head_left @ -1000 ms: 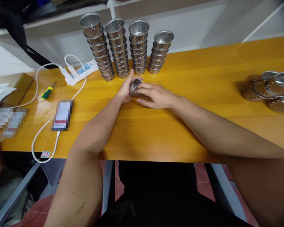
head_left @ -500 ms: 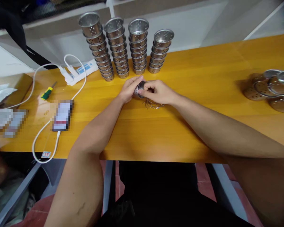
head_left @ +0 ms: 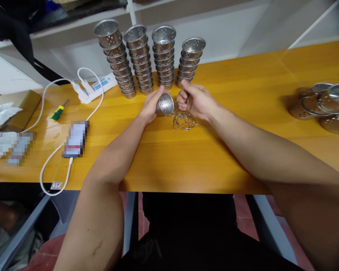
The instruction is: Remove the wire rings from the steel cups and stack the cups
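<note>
The left hand (head_left: 151, 105) gripped a small perforated metal cup (head_left: 165, 104), fingers wrapped round its far side, just above the yellow wooden table (head_left: 243, 113) and in front of the stacked cups. The cup lay on its side, long axis roughly level, its rounded, hole-dotted bottom turned towards the camera and its mouth facing away to the back wall. Surface was dull silver, smooth sheet metal, punched with small round holes. The right hand (head_left: 193, 101) sat just to the right of the cup, apart from it, fingers curled into a loose fist; whether it pinched anything could not be told. Below and between the hands lay a tangle of thin wire rings (head_left: 183, 120), bright and springy-looking, flat on the tabletop. Behind stood four stacks of nested cups (head_left: 147, 56) of the same perforated make, tapered, the rightmost stack shortest. Far right, a heap of shallow perforated lids (head_left: 322, 107), some tilted on each other. To the left: a white power strip (head_left: 97, 84) with looping white cable, a green-and-yellow screwdriver (head_left: 58, 110), and a phone (head_left: 75, 138) on its lead. Table grain glossy, orange-yellow.
</note>
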Demonstrator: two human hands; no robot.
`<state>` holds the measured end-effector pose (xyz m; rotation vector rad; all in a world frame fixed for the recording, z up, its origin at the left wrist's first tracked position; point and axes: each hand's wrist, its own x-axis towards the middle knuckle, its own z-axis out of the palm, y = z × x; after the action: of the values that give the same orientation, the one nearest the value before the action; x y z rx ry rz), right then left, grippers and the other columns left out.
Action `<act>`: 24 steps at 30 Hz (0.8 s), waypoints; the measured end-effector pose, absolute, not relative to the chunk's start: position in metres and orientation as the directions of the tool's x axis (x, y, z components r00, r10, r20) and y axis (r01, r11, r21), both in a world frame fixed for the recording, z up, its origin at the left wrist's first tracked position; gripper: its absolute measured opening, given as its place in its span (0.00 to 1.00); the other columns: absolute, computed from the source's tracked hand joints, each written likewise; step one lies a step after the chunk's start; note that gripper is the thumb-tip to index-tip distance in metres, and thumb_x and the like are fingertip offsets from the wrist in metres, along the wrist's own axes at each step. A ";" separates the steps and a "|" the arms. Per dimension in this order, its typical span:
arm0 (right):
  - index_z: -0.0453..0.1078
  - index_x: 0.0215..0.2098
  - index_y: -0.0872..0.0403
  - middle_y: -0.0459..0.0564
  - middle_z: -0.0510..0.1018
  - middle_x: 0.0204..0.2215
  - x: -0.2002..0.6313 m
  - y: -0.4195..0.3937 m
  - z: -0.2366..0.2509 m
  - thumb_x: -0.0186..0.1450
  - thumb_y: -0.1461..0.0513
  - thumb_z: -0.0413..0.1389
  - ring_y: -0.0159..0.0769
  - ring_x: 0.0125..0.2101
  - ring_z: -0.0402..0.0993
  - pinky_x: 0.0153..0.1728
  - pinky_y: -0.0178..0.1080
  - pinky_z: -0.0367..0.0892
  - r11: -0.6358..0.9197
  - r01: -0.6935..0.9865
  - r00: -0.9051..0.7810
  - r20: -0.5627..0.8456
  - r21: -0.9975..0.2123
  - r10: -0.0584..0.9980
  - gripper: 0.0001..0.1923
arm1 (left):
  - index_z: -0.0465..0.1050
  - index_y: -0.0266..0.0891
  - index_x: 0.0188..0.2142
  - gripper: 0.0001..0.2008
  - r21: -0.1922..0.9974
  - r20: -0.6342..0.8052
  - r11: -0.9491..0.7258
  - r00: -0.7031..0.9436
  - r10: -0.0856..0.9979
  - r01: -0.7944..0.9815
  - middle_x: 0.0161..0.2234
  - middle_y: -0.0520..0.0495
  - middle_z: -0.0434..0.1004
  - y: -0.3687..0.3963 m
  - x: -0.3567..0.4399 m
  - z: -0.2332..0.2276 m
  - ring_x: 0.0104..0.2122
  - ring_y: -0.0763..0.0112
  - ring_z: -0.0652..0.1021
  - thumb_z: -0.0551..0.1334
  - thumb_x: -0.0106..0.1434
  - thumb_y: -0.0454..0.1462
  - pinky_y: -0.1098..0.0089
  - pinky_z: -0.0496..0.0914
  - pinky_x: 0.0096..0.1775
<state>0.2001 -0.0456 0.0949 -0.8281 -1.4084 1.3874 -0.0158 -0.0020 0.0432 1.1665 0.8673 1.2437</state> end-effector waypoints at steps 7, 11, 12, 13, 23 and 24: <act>0.66 0.33 0.47 0.47 0.70 0.25 0.234 -0.032 0.090 0.87 0.29 0.70 0.37 0.27 0.60 0.31 0.44 0.65 0.309 0.227 -0.252 0.251 -0.924 0.935 0.41 | 0.86 0.43 0.48 0.48 0.973 0.068 -0.044 0.095 0.993 -0.227 0.44 0.39 0.86 0.023 -0.032 0.031 0.53 0.48 0.93 0.68 0.72 0.85 0.52 0.91 0.54; 0.72 0.32 0.48 0.49 0.74 0.26 0.237 -0.033 0.071 0.86 0.41 0.75 0.42 0.32 0.71 0.46 0.50 0.77 0.453 0.541 -0.406 0.252 -0.709 0.879 0.33 | 0.88 0.43 0.49 0.47 0.967 0.031 -0.002 0.109 0.994 -0.254 0.43 0.39 0.86 0.023 -0.030 0.029 0.52 0.50 0.93 0.68 0.74 0.84 0.55 0.91 0.54; 0.75 0.34 0.48 0.51 0.78 0.29 0.235 -0.033 0.068 0.85 0.41 0.76 0.46 0.35 0.76 0.49 0.54 0.80 0.476 0.571 -0.420 0.261 -0.669 0.869 0.30 | 0.88 0.43 0.48 0.46 0.966 0.021 0.008 0.107 0.994 -0.258 0.42 0.40 0.86 0.021 -0.029 0.030 0.51 0.51 0.93 0.67 0.75 0.83 0.55 0.91 0.54; 0.80 0.39 0.48 0.54 0.83 0.34 0.234 -0.035 0.065 0.84 0.39 0.76 0.51 0.38 0.81 0.53 0.58 0.83 0.500 0.584 -0.427 0.282 -0.640 0.859 0.27 | 0.88 0.42 0.48 0.45 0.966 0.012 0.015 0.099 0.995 -0.258 0.42 0.41 0.86 0.019 -0.027 0.031 0.50 0.53 0.93 0.67 0.77 0.82 0.56 0.91 0.53; 0.77 0.89 0.43 0.65 0.83 0.76 0.217 -0.041 0.065 0.75 0.18 0.72 0.80 0.77 0.78 0.82 0.82 0.74 0.708 0.360 -0.532 0.490 -0.608 0.691 0.60 | 0.91 0.42 0.52 0.22 0.948 0.113 -0.073 0.113 0.987 -0.311 0.59 0.42 0.93 0.000 -0.002 0.037 0.76 0.48 0.89 0.70 0.91 0.56 0.48 0.78 0.84; 0.78 0.87 0.43 0.65 0.84 0.74 0.219 -0.039 0.066 0.73 0.17 0.72 0.80 0.76 0.79 0.81 0.82 0.74 0.703 0.365 -0.524 0.490 -0.610 0.697 0.61 | 0.90 0.42 0.53 0.23 0.949 0.127 -0.081 0.134 0.983 -0.306 0.59 0.43 0.94 -0.001 -0.001 0.037 0.77 0.48 0.88 0.69 0.91 0.58 0.47 0.79 0.84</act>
<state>0.2188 -0.0391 0.0663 -0.8059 -2.1622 0.5697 -0.0010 -0.0008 0.0368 1.1240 0.8226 1.3000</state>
